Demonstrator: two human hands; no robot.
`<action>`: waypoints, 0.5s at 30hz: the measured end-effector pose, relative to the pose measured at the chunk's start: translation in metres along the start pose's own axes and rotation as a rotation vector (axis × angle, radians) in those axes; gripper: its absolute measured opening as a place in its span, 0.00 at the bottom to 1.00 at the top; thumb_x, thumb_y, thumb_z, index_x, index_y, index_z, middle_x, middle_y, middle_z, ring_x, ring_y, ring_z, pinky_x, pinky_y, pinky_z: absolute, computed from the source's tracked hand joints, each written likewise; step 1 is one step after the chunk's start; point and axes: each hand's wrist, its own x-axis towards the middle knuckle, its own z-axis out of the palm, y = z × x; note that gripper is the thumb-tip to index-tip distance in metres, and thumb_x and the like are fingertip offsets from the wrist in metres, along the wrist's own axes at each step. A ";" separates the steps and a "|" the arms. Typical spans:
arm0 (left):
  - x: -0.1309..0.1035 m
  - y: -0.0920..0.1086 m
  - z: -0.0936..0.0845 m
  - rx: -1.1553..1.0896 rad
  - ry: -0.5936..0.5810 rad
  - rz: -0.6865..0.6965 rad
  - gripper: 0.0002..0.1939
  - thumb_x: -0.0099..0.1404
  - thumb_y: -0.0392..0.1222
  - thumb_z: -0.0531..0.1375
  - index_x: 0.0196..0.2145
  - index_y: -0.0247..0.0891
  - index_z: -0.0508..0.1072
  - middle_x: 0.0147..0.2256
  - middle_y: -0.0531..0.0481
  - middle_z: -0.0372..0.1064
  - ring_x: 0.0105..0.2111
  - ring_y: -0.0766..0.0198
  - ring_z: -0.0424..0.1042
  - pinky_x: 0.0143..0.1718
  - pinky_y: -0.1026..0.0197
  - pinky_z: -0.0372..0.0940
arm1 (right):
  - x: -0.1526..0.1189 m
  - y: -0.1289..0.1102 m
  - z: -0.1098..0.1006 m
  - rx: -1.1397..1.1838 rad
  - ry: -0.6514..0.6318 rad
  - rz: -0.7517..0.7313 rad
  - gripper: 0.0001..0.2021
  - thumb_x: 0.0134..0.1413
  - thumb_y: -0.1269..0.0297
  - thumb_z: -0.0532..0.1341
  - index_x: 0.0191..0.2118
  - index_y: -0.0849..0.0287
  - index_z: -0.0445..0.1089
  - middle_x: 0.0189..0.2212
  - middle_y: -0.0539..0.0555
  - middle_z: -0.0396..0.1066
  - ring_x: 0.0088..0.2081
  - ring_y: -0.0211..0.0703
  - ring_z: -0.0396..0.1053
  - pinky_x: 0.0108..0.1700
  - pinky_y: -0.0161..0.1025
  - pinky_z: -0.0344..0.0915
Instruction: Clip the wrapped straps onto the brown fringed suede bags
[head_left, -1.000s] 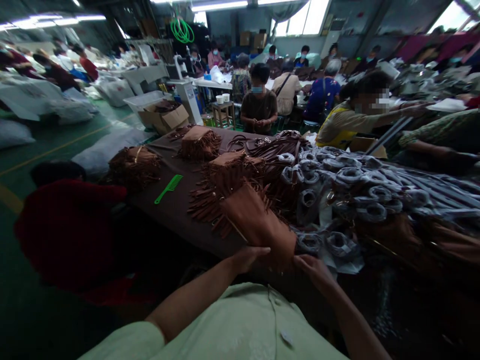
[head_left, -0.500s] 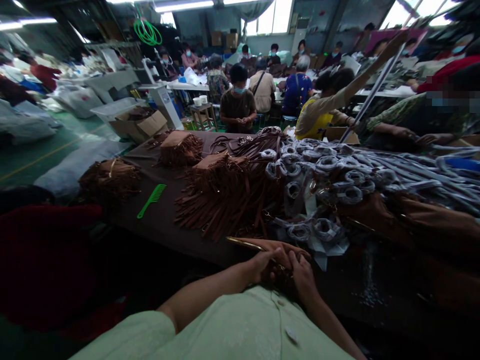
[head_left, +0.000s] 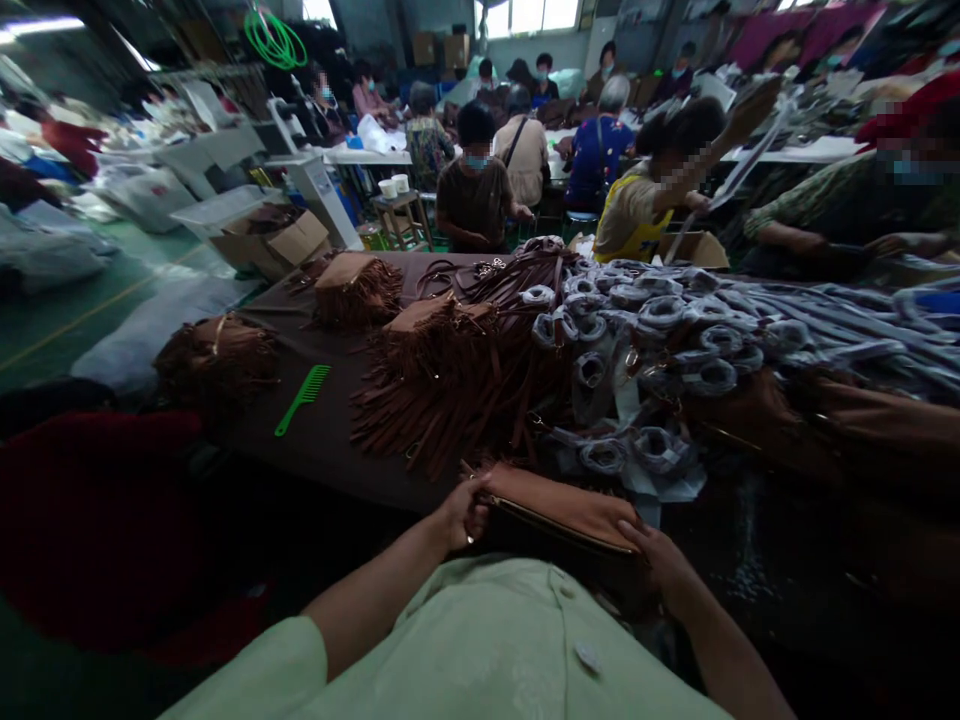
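Observation:
A brown leather bag (head_left: 562, 503) with a gold zipper along its near edge is stretched between my hands, just in front of my body. My left hand (head_left: 466, 515) is closed on its left end, thumb on top. At the other end, my right hand (head_left: 660, 560) grips the right corner with the thumb over the leather. Short fringe shows along the bag's far side. Just beyond it lies a heap of brown fringed bags (head_left: 457, 370), their long strips spread toward me.
A green comb (head_left: 303, 400) lies on the dark-covered table (head_left: 322, 470). Plastic-wrapped straps (head_left: 660, 350) pile up at the right. More fringed bags sit in a bundle (head_left: 217, 365) at the left edge. Across the table, a person in a dark shirt (head_left: 477, 190) and other people are at work.
The bag has turned so its length now runs left to right. My hands have moved apart, from close together at its middle to its two ends.

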 end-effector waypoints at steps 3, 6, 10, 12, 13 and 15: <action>0.000 0.003 -0.010 -0.039 0.022 -0.016 0.19 0.59 0.52 0.55 0.20 0.36 0.57 0.11 0.62 0.46 0.09 0.77 0.40 0.12 0.72 0.34 | 0.004 0.011 -0.017 -0.022 -0.077 0.165 0.20 0.40 0.47 0.61 0.30 0.62 0.71 0.15 0.51 0.68 0.17 0.42 0.65 0.20 0.37 0.61; 0.003 0.004 -0.003 -0.110 0.019 -0.020 0.16 0.61 0.48 0.54 0.21 0.36 0.57 0.12 0.63 0.46 0.08 0.77 0.41 0.12 0.73 0.36 | 0.012 0.016 -0.029 -0.133 -0.011 0.134 0.21 0.41 0.46 0.60 0.30 0.62 0.70 0.17 0.52 0.69 0.20 0.43 0.67 0.23 0.38 0.64; 0.005 0.006 0.009 -0.190 -0.007 -0.025 0.14 0.62 0.45 0.53 0.22 0.36 0.57 0.12 0.63 0.45 0.08 0.77 0.41 0.12 0.74 0.36 | 0.009 0.007 -0.030 -0.559 0.244 -0.255 0.24 0.40 0.47 0.62 0.38 0.62 0.71 0.36 0.60 0.73 0.39 0.51 0.69 0.44 0.48 0.65; 0.006 0.007 0.012 -0.213 -0.015 -0.038 0.14 0.62 0.45 0.53 0.23 0.36 0.58 0.12 0.63 0.45 0.08 0.77 0.41 0.11 0.74 0.36 | 0.001 0.000 -0.018 -0.760 0.216 -0.497 0.28 0.38 0.51 0.64 0.46 0.61 0.68 0.47 0.61 0.67 0.49 0.55 0.63 0.52 0.51 0.58; 0.007 0.007 0.014 -0.221 -0.017 -0.042 0.14 0.62 0.45 0.53 0.23 0.36 0.58 0.12 0.63 0.45 0.08 0.77 0.41 0.11 0.74 0.36 | -0.003 -0.002 -0.009 -0.827 0.151 -0.592 0.30 0.38 0.53 0.65 0.50 0.59 0.65 0.51 0.61 0.64 0.53 0.55 0.60 0.54 0.52 0.56; 0.009 0.006 0.018 -0.230 -0.023 -0.048 0.14 0.63 0.45 0.52 0.23 0.36 0.58 0.12 0.63 0.46 0.08 0.77 0.41 0.11 0.74 0.37 | -0.008 -0.003 0.009 -0.918 -0.001 -0.692 0.33 0.37 0.59 0.65 0.54 0.57 0.61 0.54 0.59 0.61 0.55 0.54 0.56 0.56 0.51 0.54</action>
